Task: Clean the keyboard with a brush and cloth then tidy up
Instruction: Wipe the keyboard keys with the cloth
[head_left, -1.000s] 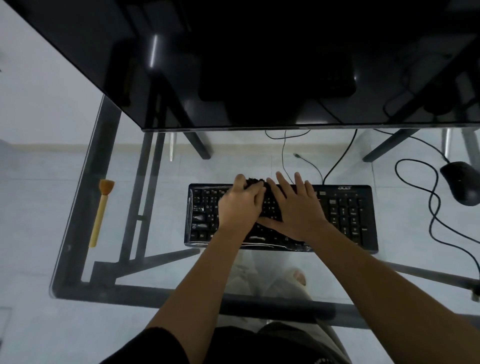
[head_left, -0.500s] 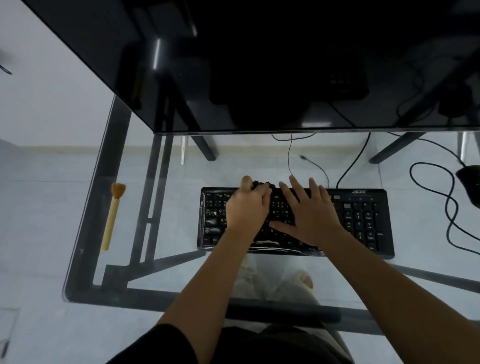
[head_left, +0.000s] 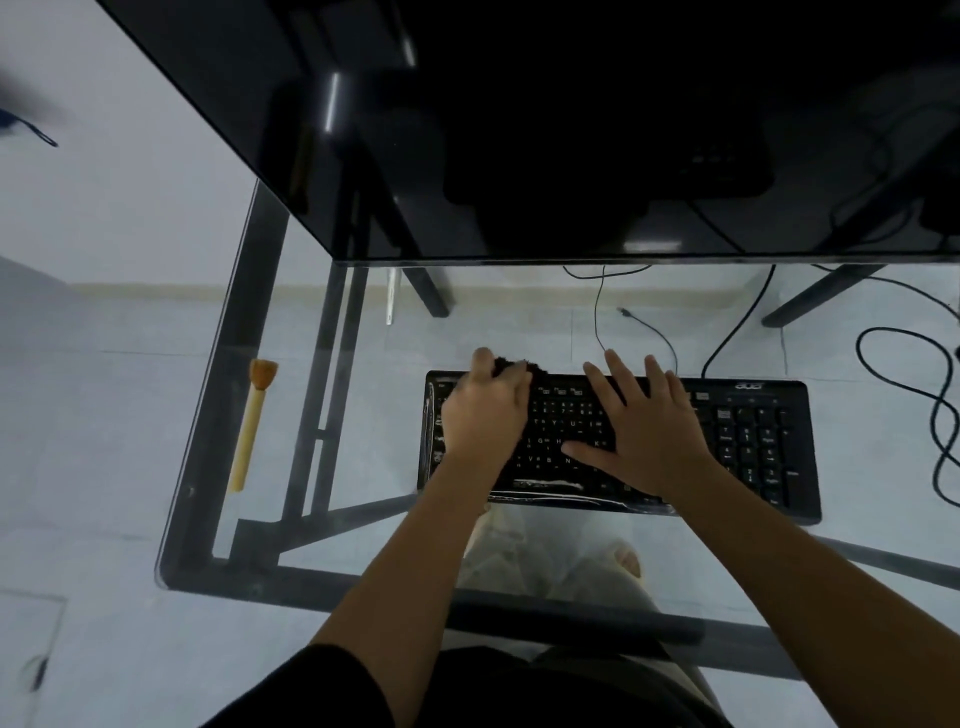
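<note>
Head view: my left grip (head_left: 485, 415) holds the dark cloth (head_left: 511, 364) bunched at the far edge of the keyboard (head_left: 753, 441). My right grip (head_left: 649, 431) lies flat with fingers spread, bracing the keys.

Risk: a hard wipe could shove the keyboard or snag keycaps.

The brush (head_left: 252, 426) lies well left of the left grip, near the table (head_left: 174, 519) edge. Cables (head_left: 858, 351) crowd the space right of the right grip.

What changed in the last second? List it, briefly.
The left hand, gripping the cloth, slid leftward along the keyboard, away from the right hand. Nothing was taken up or let go. The right hand stayed flat on the keys, and the brush stayed where it lay.
</note>
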